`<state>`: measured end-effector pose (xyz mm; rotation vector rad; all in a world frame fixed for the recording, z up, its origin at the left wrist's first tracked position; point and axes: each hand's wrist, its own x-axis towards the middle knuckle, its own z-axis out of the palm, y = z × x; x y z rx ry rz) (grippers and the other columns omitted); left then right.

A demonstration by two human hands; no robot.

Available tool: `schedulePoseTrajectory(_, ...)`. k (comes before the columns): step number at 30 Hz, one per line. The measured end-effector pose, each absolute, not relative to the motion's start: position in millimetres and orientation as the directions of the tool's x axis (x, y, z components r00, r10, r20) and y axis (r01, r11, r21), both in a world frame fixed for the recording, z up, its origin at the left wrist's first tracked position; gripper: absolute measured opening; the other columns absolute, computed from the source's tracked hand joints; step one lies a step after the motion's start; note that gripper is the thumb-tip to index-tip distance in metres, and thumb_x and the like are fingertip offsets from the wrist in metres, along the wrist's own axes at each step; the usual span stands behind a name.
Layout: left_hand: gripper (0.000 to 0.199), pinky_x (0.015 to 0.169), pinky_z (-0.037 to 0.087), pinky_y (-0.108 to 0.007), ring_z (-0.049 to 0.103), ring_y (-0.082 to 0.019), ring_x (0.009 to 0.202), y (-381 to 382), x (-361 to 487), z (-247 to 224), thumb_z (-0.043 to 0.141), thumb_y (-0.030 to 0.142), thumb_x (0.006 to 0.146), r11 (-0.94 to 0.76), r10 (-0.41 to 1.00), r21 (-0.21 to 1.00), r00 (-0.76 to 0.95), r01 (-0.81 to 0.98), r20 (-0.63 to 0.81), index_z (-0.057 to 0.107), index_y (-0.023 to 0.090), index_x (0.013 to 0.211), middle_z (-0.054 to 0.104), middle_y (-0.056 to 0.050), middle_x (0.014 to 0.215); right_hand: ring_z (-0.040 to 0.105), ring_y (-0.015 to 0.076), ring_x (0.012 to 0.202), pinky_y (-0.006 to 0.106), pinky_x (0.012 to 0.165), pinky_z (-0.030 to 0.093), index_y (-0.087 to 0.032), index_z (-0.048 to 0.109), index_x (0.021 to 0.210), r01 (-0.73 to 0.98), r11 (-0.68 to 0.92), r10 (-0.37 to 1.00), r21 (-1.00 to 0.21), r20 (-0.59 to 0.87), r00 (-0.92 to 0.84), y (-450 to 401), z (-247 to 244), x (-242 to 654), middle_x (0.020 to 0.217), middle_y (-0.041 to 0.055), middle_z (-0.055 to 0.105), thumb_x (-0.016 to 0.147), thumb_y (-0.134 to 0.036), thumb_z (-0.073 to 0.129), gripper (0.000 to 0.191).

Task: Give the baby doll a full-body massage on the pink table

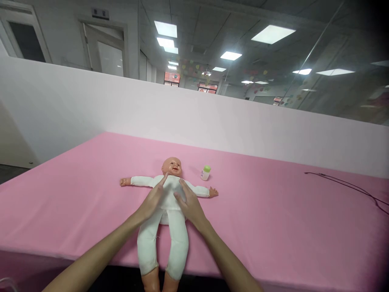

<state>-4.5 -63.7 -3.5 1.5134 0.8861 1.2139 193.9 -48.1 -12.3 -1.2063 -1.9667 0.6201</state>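
A baby doll (172,198) with a white cloth body lies on its back on the pink-covered table (267,219), arms spread and its lower legs reaching past the front edge. My left hand (154,197) is at one side of the doll's chest, fingers stretched out toward its neck. On the other side of the chest is my right hand (190,200), its fingers extended and the thumb apart. Neither hand holds anything; whether the palms press on the cloth I cannot tell. Beside the doll's head stands a small white bottle (205,173) with a green cap.
A thin black cable (343,183) lies on the table at the right. Behind the table runs a low white wall (194,117) with glass above it. A door (106,50) stands ajar at the back left.
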Motion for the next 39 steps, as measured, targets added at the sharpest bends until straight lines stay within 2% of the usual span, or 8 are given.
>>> schedulePoseTrajectory(3, 0.082, 0.134, 0.006, -0.048, 0.009, -0.027, 0.164, -63.6, -9.3, -27.2, 0.037, 0.071, 0.102, -0.326, 0.933, 0.834, 0.292, 0.446, 0.209, 0.029, 0.024, 0.168, 0.017, -0.006, 0.176, 0.03, 0.028, 0.159, 0.054, 0.131, 0.026, -0.024, 0.041, 0.163, 0.537, 0.505, 0.854, -0.675, 0.303, -0.423, -56.1, -32.4, 194.0, 0.17, 0.0084, 0.036, 0.107, -0.059, 0.042, 0.066)
schedulePoseTrajectory(6, 0.082, 0.133, 0.005, -0.051, 0.005, -0.029, 0.164, -57.3, -3.0, -37.6, 0.036, 0.069, 0.103, -0.366, 0.919, 0.72, 0.348, 0.59, 0.183, 0.028, 0.02, 0.168, 0.013, -0.009, 0.176, 0.024, 0.0273, 0.161, 0.056, 0.132, 0.022, -0.024, 0.036, 0.165, 0.551, 0.547, 0.821, -0.63, 0.277, -0.499, -46.0, -44.1, 189.2, 0.171, 0.0081, 0.032, 0.11, -0.051, 0.038, 0.062)
schedulePoseTrajectory(11, 0.085, 0.132, 0.004, -0.052, 0.007, -0.03, 0.164, -26.9, 8.0, -37.5, 0.039, 0.066, 0.101, -0.353, 0.93, 0.706, 0.311, 0.614, 0.195, 0.026, 0.015, 0.168, 0.015, -0.014, 0.175, 0.022, 0.0292, 0.162, 0.056, 0.133, 0.017, -0.018, 0.034, 0.166, 0.645, 0.478, 0.876, -0.596, 0.267, -0.402, -11.6, -48.1, 182.5, 0.173, 0.0117, 0.028, 0.107, -0.052, 0.042, 0.069)
schedulePoseTrajectory(15, 0.095, 0.132, 0.005, -0.051, -0.001, -0.031, 0.163, -10.1, -5.1, -42.3, 0.033, 0.069, 0.101, -0.251, 0.966, 0.71, 0.221, 0.657, 0.137, 0.015, 0.005, 0.168, 0.002, -0.02, 0.175, 0.023, 0.0325, 0.161, 0.058, 0.133, 0.013, -0.007, 0.034, 0.164, 0.695, 0.36, 0.933, -0.622, 0.255, -0.255, -10.9, -47.7, 185.0, 0.171, 0.0192, 0.029, 0.106, -0.056, 0.039, 0.076)
schedulePoseTrajectory(22, 0.1, 0.132, 0.006, -0.051, -0.007, -0.031, 0.162, -47.5, -35.6, -47.5, 0.044, 0.076, 0.097, -0.223, 0.932, 0.785, 0.362, 0.578, -0.002, 0.011, 0.017, 0.171, -0.007, -0.011, 0.175, 0.004, 0.0294, 0.164, 0.055, 0.134, 0.012, -0.015, 0.016, 0.17, 0.659, 0.249, 0.951, -0.71, 0.051, -0.304, -56.7, -43.7, 199.6, 0.176, 0.0111, 0.006, 0.105, -0.067, 0.036, 0.086)
schedulePoseTrajectory(29, 0.09, 0.132, 0.002, -0.048, -0.005, -0.028, 0.163, -46.3, 2.9, -32.1, 0.032, 0.07, 0.103, -0.321, 0.923, 0.708, 0.377, 0.629, 0.083, 0.016, 0.012, 0.17, 0.0, -0.012, 0.176, 0.005, 0.0264, 0.165, 0.053, 0.134, 0.011, -0.014, 0.019, 0.17, 0.669, 0.499, 0.846, -0.551, 0.141, -0.515, -40.3, -41.1, 173.6, 0.176, 0.0089, 0.011, 0.107, -0.036, 0.032, 0.067)
schedulePoseTrajectory(34, 0.089, 0.132, 0.002, -0.049, -0.001, -0.028, 0.164, -12.9, 14.4, -30.4, 0.02, 0.066, 0.105, -0.282, 0.954, 0.627, 0.284, 0.726, 0.1, 0.014, 0.003, 0.168, 0.003, -0.016, 0.176, 0.013, 0.0255, 0.164, 0.047, 0.135, 0.01, -0.005, 0.022, 0.168, 0.783, 0.32, 0.946, -0.533, 0.145, -0.288, -10.1, -35.5, 162.6, 0.176, 0.0129, 0.017, 0.104, -0.038, 0.034, 0.072)
schedulePoseTrajectory(39, 0.097, 0.132, 0.005, -0.049, -0.004, -0.03, 0.163, -8.5, -4.0, -43.4, 0.024, 0.072, 0.102, -0.216, 0.973, 0.668, 0.214, 0.712, 0.086, 0.01, 0.002, 0.168, 0.0, -0.018, 0.176, 0.013, 0.0276, 0.164, 0.046, 0.134, 0.011, 0.0, 0.021, 0.166, 0.757, 0.171, 0.985, -0.63, 0.081, -0.155, -12.7, -34.8, 179.1, 0.175, 0.0171, 0.017, 0.105, -0.053, 0.033, 0.082)
